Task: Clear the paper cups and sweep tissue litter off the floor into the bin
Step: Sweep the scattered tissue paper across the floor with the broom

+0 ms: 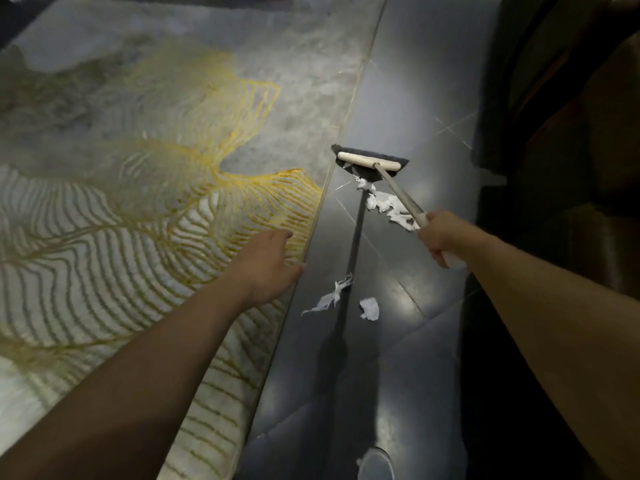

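Right hand: grips our pale-handled, dark-bristled broom.
Torn white tissue scraps: on our side of its head.
Left hand: relaxed, empty.

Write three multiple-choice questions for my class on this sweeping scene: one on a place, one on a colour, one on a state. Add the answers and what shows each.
1. Where does the tissue litter lie?
A. on a table
B. on the dark floor
C. in a bin

2. What colour are the leaf lines on the rug?
A. yellow
B. red
C. blue

3. What is the right hand doing?
A. hanging empty
B. holding a cup
C. gripping the broom handle

Answers:
1 B, the white scraps lie on the floor beside the rug.
2 A, the lines are yellow on grey and white.
3 C, its fingers curl round the handle.
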A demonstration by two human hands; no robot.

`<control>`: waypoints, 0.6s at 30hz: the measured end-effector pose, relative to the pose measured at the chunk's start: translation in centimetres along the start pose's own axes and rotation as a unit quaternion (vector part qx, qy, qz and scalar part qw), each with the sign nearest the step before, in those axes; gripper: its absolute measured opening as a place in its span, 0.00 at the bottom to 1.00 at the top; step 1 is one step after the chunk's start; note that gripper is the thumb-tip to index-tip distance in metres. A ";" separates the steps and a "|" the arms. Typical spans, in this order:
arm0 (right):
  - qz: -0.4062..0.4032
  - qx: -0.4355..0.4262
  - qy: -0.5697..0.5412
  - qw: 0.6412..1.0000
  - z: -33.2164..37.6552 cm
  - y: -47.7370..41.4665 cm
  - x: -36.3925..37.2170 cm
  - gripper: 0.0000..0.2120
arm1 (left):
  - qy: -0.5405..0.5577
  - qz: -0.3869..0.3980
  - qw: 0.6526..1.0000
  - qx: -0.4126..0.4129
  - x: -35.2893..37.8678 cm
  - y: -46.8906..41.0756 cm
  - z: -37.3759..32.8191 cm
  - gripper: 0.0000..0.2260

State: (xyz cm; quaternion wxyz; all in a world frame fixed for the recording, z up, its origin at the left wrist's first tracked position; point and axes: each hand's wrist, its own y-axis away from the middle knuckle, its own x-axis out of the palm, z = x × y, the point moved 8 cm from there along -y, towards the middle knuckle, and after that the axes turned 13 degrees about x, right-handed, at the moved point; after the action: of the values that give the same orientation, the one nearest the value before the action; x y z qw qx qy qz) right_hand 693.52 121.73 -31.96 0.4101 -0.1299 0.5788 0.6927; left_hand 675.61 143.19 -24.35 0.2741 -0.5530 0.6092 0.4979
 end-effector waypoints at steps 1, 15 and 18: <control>0.008 0.008 -0.007 1.000 -1.2 -0.2 0.8 0.17 | 0.002 0.000 1.000 -0.005 0.2 0.2 0.2 0.29; 0.027 0.093 -0.010 0.995 -15.1 16.5 8.1 0.28 | 0.014 0.008 0.999 0.050 3.8 10.5 -2.6 0.28; 0.023 0.084 -0.029 0.996 -18.1 23.1 11.4 0.26 | -0.007 0.024 0.997 0.074 4.7 15.9 -2.5 0.29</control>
State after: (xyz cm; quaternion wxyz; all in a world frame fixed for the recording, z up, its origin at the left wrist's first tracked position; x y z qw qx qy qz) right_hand 664.45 110.18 -28.72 0.4199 -0.0613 0.6259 0.6544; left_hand 660.01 137.32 -22.76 0.3064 -0.5132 0.6552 0.4620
